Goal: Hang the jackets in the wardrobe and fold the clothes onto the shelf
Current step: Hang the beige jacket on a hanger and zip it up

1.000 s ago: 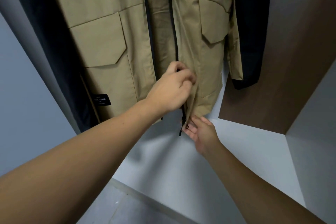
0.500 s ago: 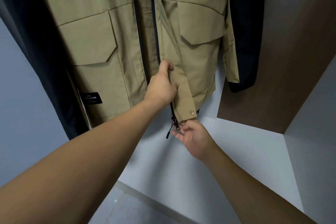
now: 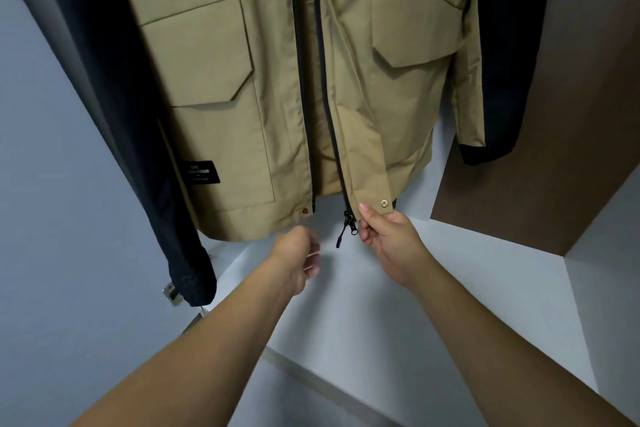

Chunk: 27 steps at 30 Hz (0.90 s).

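Far left: pale grey wardrobe wall (image 3: 45, 184), with a small metal fitting (image 3: 172, 291) low on it, partly hidden by a black sleeve (image 3: 152, 163) that hangs down to a cuff just beside it. Next right, the tan jacket (image 3: 221, 87) hangs inside the wardrobe, front open, 2 flap pockets visible, black label (image 3: 201, 172) near the left hem, small snap (image 3: 305, 210) at the left front hem corner. Left hand (image 3: 298, 258) sits just below the left hem, apart from the fabric; it's motion-blurred, fingers look loosely curled with nothing in them, but can't tell for sure. Black zipper track (image 3: 327, 87) runs down the centre edge of the right panel to the zipper pull (image 3: 346, 225), which dangles below the hem. Right hand (image 3: 389, 237) pinches the bottom corner of the right front placket, thumb on the face of the fabric, other fingers curled behind, just beside the pull and the brass snap (image 3: 383, 203). Below the hands: white wardrobe floor (image 3: 433, 305). Far right: second black sleeve (image 3: 502, 62) against a brown panel (image 3: 554, 149).
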### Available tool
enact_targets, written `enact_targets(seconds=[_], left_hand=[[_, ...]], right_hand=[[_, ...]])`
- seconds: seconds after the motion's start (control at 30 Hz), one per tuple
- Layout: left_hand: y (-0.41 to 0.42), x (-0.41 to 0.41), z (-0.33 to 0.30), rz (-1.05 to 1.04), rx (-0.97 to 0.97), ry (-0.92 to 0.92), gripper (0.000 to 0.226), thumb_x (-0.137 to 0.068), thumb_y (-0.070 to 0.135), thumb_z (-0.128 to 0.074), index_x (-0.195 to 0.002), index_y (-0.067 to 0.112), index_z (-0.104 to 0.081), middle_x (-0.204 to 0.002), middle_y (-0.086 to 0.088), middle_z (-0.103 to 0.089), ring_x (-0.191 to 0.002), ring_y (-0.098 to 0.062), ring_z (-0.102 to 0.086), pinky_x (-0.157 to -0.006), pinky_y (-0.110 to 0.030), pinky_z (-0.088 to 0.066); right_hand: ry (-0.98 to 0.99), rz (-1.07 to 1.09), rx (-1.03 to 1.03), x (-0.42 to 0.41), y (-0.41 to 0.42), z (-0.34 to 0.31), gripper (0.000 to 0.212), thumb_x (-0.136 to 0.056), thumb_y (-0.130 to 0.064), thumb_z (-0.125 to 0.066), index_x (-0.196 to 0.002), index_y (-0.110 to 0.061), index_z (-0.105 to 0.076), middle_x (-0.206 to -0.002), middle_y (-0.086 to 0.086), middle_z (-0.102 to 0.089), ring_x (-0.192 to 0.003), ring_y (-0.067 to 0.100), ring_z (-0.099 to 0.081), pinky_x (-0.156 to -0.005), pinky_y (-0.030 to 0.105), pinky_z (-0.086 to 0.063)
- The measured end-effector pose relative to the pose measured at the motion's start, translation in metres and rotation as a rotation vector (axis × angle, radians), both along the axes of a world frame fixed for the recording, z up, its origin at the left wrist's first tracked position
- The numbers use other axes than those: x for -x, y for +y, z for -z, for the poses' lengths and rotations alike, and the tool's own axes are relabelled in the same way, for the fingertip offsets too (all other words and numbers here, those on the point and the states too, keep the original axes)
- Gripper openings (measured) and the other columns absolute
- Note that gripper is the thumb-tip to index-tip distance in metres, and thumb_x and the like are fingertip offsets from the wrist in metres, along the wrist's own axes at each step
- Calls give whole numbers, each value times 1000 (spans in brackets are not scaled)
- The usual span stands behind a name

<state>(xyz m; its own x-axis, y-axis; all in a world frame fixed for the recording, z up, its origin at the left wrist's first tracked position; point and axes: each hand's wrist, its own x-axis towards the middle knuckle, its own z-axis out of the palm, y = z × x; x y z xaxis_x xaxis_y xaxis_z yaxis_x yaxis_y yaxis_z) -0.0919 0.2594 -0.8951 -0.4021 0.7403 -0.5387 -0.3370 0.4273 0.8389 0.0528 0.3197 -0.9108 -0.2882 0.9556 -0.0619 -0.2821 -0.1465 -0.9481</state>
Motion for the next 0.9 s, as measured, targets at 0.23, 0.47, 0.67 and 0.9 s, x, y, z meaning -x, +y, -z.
enact_targets(seconds=[0.23,0.47,0.67,0.9], left_hand=[[15,-3,15,-135,-223,-296,43,-90,31,-69,-130,21,-55,-125,9,-60,-111,-11,-56,-86,-32,-44],[12,7,16,-48,-405,-309,1,-87,22,-72,-87,22,-71,-83,7,-63,-59,-6,-48,-55,-20,-33],[-6,9,3,60,-498,-139,14,-85,11,-75,-71,8,-71,-65,-3,-58,-54,-12,-49,-67,-24,-45],[-11,1,-10,-28,-468,71,27,-85,26,-77,-65,11,-70,-64,-2,-70,-68,-9,-64,-83,-17,-49]], right_hand=[[-76,2,-54,-10,-1,4,12,-88,-14,-70,-78,-17,-64,-64,-3,-54,-59,10,-45,-58,23,-35],[89,-57,31,-9,-3,6,4,-90,-7,-66,-89,-10,-68,-76,0,-67,-67,11,-59,-63,22,-47],[249,-118,110,5,-7,10,7,-88,-2,-65,-93,-5,-68,-84,6,-69,-71,14,-63,-67,24,-52],[332,-133,144,8,-10,5,15,-76,-6,-71,-91,-6,-72,-86,6,-70,-69,14,-64,-65,24,-54]])
